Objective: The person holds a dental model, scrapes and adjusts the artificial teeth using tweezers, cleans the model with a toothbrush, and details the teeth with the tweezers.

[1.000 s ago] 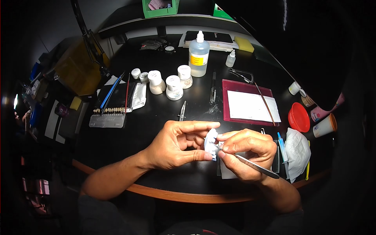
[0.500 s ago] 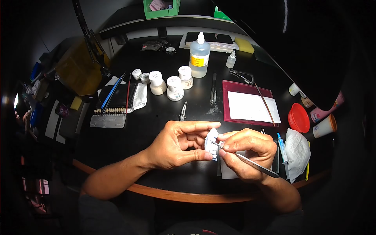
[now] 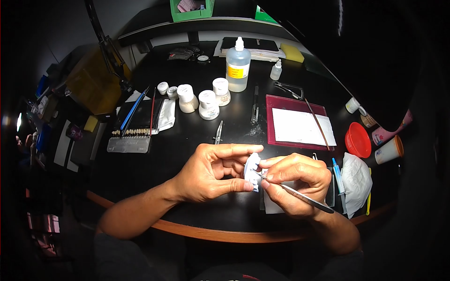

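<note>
Small white toothed model (image 3: 251, 172) held upright above the near part of a black table (image 3: 225, 218), between the thumb and fingers of the left hand (image 3: 206, 173); the right hand (image 3: 300, 178) pinches a slim metal tool (image 3: 304, 197), its tip at the model's toothed side; beyond the hands stand three white-lidded jars (image 3: 208, 105) with pale contents, two small lidded pots (image 3: 162, 87) to their left, and a large translucent bottle (image 3: 237, 70) with a yellow-and-white label and pale contents behind; a small dropper bottle (image 3: 276, 71) stands farther right, its contents too small to tell; at the right are a red bowl (image 3: 357, 140) and an orange-rimmed cup (image 3: 388, 151), whose insides I cannot make out; at the top, a green bin (image 3: 193, 16) holds something pink (image 3: 186, 5)
</note>
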A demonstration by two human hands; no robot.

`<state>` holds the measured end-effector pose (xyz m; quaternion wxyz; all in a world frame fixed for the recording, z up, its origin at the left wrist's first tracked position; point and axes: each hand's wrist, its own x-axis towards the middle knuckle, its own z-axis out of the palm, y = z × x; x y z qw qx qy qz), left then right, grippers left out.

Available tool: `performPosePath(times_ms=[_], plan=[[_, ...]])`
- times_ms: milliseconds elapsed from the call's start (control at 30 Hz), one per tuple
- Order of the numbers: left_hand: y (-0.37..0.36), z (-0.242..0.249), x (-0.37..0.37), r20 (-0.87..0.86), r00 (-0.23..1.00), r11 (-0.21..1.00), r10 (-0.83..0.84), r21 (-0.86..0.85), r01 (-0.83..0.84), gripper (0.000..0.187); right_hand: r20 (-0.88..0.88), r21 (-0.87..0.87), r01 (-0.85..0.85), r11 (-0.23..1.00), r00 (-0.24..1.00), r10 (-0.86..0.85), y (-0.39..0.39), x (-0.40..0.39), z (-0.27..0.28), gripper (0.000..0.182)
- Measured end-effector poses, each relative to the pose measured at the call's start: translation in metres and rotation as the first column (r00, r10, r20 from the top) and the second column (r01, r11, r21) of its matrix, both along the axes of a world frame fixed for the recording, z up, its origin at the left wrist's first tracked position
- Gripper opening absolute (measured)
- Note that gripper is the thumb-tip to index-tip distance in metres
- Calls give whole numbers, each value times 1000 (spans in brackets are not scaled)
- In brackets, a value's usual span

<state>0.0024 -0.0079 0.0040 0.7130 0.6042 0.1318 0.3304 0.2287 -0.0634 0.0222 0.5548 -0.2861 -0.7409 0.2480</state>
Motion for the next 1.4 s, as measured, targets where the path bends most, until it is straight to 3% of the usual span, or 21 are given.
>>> performPosePath(times_ms=[533, 1133, 1400], plan=[[0, -4, 2, -19, 1000, 999, 1, 39, 0, 67, -101, -84, 99, 992, 989, -107, -7, -3, -3, 13], [0, -5, 2, -2, 1000, 999, 14, 37, -14, 64, -16, -15, 10, 1000, 1000, -10, -1, 0, 0, 11], [0, -5, 2, -6, 1000, 999, 10, 34, -10, 65, -110, -66, 74, 995, 991, -81, -5, -4, -3, 12]])
